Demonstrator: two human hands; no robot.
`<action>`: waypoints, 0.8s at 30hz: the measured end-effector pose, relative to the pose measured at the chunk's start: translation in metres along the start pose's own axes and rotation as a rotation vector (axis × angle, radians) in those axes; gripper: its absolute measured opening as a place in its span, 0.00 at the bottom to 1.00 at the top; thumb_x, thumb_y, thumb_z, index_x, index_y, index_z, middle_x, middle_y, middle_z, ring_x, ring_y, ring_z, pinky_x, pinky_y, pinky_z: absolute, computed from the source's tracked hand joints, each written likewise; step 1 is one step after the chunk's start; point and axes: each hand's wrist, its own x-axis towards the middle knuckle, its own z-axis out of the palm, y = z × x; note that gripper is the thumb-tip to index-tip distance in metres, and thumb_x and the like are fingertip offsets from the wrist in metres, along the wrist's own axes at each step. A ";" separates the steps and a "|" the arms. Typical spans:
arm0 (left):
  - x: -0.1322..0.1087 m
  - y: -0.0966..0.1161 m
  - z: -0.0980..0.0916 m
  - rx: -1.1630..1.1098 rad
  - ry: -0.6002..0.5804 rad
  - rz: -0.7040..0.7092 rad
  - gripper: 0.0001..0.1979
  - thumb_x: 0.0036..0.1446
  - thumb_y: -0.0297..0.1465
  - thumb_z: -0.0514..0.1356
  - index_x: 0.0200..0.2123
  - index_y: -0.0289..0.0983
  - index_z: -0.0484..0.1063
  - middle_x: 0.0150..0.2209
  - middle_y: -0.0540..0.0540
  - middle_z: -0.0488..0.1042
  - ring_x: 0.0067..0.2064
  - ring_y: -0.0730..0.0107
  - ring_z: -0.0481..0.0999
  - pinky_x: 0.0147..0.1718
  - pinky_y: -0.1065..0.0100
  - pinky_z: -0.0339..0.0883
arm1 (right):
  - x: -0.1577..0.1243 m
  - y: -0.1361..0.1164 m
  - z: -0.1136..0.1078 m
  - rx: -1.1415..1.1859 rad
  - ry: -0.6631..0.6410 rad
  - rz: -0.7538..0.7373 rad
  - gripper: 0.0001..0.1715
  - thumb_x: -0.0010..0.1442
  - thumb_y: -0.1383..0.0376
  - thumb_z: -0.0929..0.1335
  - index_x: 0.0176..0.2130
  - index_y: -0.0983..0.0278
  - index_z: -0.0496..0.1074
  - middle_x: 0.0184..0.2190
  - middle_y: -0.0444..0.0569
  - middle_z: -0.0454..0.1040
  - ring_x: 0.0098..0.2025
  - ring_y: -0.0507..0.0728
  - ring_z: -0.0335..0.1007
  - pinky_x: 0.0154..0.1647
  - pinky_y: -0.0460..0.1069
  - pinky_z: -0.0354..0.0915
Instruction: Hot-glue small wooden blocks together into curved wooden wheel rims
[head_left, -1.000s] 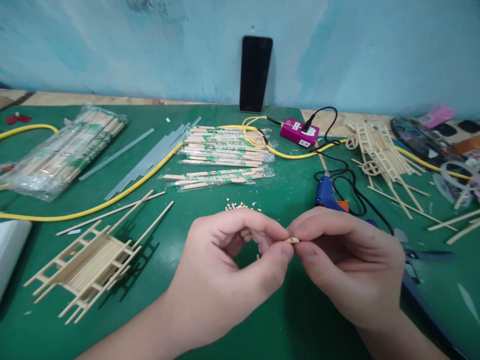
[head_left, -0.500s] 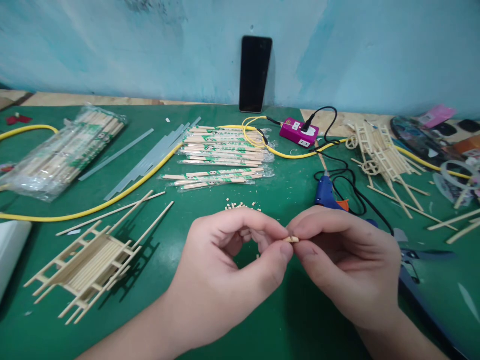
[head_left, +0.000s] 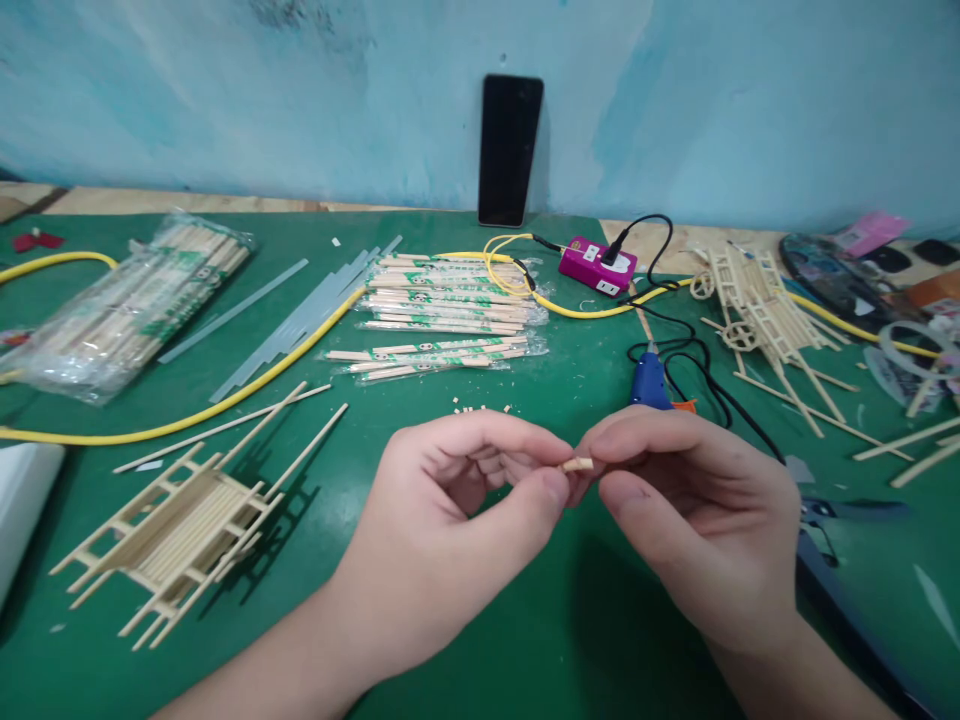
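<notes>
Between thumb and forefinger, my left hand point(head_left: 457, 520) pinches a short piece of wooden stick point(head_left: 576, 465). My right hand point(head_left: 697, 510) is open beside it, its thumb apart from the curled fingers; its fingertips lie against or just behind the piece, and I cannot tell which. Beyond the hands, several tiny cut wood bits point(head_left: 480, 408) lie on the green table. A small cart body made of sticks point(head_left: 187, 530) rests to the left. Partly hidden behind my right hand is a blue glue gun point(head_left: 649, 382).
Wrapped chopsticks point(head_left: 450, 300) and clear glue sticks point(head_left: 300, 325) lie ahead, crossed by a yellow cable point(head_left: 247, 388). A purple power strip point(head_left: 598, 266) and a phone point(head_left: 511, 150) are at the back. Blue-handled pliers point(head_left: 847, 600) and a wheeled stick model point(head_left: 765, 310) occupy the right.
My right thumb has lifted off the wooden piece, opening a gap from its forefinger. The piece has moved slightly left and up, still in my left hand.
</notes>
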 end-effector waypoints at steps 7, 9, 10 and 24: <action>0.008 -0.001 -0.006 -0.207 -0.014 -0.180 0.02 0.63 0.25 0.78 0.38 0.35 0.89 0.34 0.46 0.90 0.33 0.74 0.87 0.39 0.76 0.83 | -0.006 0.008 -0.001 0.030 0.009 0.132 0.15 0.70 0.75 0.74 0.46 0.55 0.86 0.35 0.44 0.87 0.34 0.53 0.88 0.38 0.44 0.85; 0.009 0.000 -0.006 -0.208 -0.010 -0.195 0.03 0.62 0.27 0.78 0.38 0.35 0.89 0.33 0.45 0.89 0.33 0.74 0.87 0.38 0.76 0.82 | -0.006 0.008 0.000 0.051 0.015 0.159 0.13 0.70 0.74 0.75 0.45 0.55 0.87 0.34 0.43 0.87 0.33 0.53 0.87 0.38 0.44 0.85; 0.009 0.000 -0.006 -0.213 -0.009 -0.197 0.04 0.62 0.26 0.79 0.37 0.35 0.88 0.33 0.45 0.89 0.32 0.74 0.87 0.37 0.76 0.82 | -0.005 0.009 0.000 0.059 0.023 0.165 0.13 0.70 0.74 0.75 0.44 0.56 0.87 0.34 0.43 0.87 0.33 0.52 0.87 0.38 0.43 0.85; 0.006 -0.001 -0.007 -0.242 -0.050 -0.181 0.03 0.62 0.24 0.78 0.37 0.35 0.88 0.32 0.45 0.90 0.32 0.74 0.88 0.37 0.76 0.83 | -0.005 0.007 0.001 -0.047 0.028 0.057 0.18 0.68 0.77 0.75 0.49 0.55 0.86 0.36 0.44 0.89 0.32 0.54 0.89 0.35 0.46 0.87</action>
